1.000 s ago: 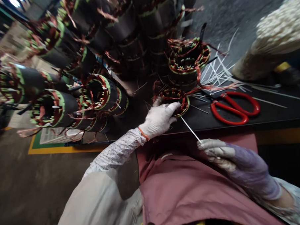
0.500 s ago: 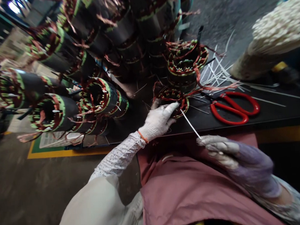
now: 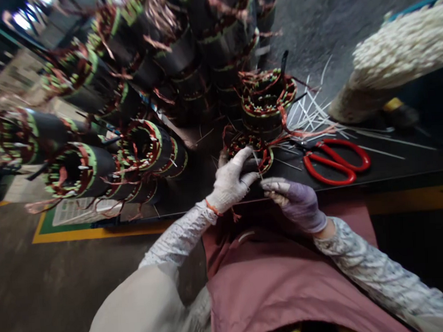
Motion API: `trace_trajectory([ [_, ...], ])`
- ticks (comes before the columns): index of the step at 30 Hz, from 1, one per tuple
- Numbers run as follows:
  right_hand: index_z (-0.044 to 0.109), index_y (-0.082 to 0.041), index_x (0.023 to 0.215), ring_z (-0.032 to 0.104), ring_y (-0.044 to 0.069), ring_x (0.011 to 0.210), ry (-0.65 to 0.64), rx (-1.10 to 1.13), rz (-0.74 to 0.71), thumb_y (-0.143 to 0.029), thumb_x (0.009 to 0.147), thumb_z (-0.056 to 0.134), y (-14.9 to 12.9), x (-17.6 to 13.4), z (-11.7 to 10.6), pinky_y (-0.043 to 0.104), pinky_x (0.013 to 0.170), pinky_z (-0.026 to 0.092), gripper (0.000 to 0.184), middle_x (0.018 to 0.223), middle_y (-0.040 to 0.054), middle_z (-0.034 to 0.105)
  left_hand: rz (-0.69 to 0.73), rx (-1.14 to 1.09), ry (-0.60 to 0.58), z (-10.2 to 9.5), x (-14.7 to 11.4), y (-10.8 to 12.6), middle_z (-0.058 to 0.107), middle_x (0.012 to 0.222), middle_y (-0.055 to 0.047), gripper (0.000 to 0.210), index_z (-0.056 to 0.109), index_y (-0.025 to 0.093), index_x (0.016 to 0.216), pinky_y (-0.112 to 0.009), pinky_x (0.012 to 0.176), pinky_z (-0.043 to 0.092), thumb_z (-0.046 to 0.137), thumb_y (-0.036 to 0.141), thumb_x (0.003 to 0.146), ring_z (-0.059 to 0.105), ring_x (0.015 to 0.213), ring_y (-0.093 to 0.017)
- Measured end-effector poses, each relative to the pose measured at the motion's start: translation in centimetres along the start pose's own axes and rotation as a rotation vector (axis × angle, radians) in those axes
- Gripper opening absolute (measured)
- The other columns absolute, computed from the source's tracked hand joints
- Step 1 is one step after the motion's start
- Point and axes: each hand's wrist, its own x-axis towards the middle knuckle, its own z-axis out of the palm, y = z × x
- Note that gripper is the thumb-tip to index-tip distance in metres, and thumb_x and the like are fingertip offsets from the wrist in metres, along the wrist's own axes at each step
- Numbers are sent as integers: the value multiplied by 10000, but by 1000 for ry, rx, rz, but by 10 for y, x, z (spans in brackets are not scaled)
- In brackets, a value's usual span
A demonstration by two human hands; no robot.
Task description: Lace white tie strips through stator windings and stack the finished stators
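Note:
In a white glove with an orange band at the wrist, my left hand (image 3: pixel 230 179) rests on a small wound motor stator (image 3: pixel 268 160), its fingers closed around the near side of the rim. Red-brown copper windings and pale green insulation show on the stator's top. My right hand (image 3: pixel 294 199), in a white and purple glove, pinches a thin white cord (image 3: pixel 257 163) close to the stator's near edge. The cord's upper part runs up beside my left fingers; where its far end goes I cannot make out.
Red-handled scissors (image 3: pixel 339 182) lie right of the stator. Behind them are scattered white cord lengths (image 3: pixel 310 110) and a thick cream cord bundle (image 3: pixel 393 55). Another stator (image 3: pixel 265 115) stands just behind. Several stators (image 3: pixel 100 166) are stacked at left. The bench's front edge runs before my apron.
My right hand has moved left and inward to the stator, and less of the white cord shows. My left fingers have shifted on the rim. The view has shifted slightly.

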Motion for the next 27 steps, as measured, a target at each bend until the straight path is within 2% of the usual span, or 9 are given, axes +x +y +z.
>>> trace_trajectory([
  [2,684,-228,1008,725,145,762,66,-30,12,-202,864,660,0,1,5,248,707,623,148,866,8,754,2,-129,134,12,-5,-2,754,1141,-57,553,422,195,1445,-454,1238,299,605,218,924,689,1132,-163],
  [3,676,-227,1003,719,135,752,100,-46,26,-190,861,665,-3,1,5,236,702,614,146,862,4,751,29,-152,190,16,-7,-3,767,1098,-55,497,475,193,1404,-464,1246,282,609,228,926,704,1100,-161],
  [5,673,-222,910,705,125,759,132,-102,21,-197,852,681,-12,5,1,226,697,595,64,873,11,738,109,-127,269,20,-8,-3,781,1036,-42,298,642,216,1211,-490,1262,232,640,264,917,721,1053,-168],
  [7,672,-217,823,688,128,759,81,-177,-7,-228,846,691,-18,14,-4,234,687,579,31,864,25,719,177,-85,300,18,-7,-3,788,1000,-28,124,733,242,995,-493,1256,241,650,288,915,728,1027,-170],
  [11,691,-219,799,669,149,726,-42,-320,-26,-316,863,670,-15,40,-5,264,658,556,118,798,32,697,188,-101,274,13,-4,-2,791,967,-32,144,764,253,928,-457,1171,399,627,294,928,731,1014,-167],
  [14,701,-225,803,650,149,676,-64,-347,-29,-351,872,655,-11,47,-4,267,609,534,151,756,25,683,186,-157,285,13,-4,-4,791,967,-38,146,768,243,928,-430,1109,466,629,287,926,730,1016,-165],
  [17,695,-234,792,649,147,683,-52,-316,-2,-338,867,664,-14,44,-6,265,617,536,132,770,25,685,160,-188,259,14,-3,-5,791,967,-40,126,771,241,906,-428,1092,481,653,284,910,731,1016,-169],
  [22,726,-238,814,646,158,667,-93,-386,59,-389,870,646,-12,50,-5,272,605,528,180,755,28,687,144,-179,229,14,-2,-6,790,980,-26,119,769,258,920,-468,1161,407,651,270,907,724,1040,-173],
  [27,724,-232,800,644,156,633,-115,-385,61,-391,853,660,-4,53,-8,263,574,520,179,729,20,694,202,-210,248,13,-1,-6,792,961,-20,144,768,254,927,-417,1119,462,624,246,922,730,1002,-148],
])
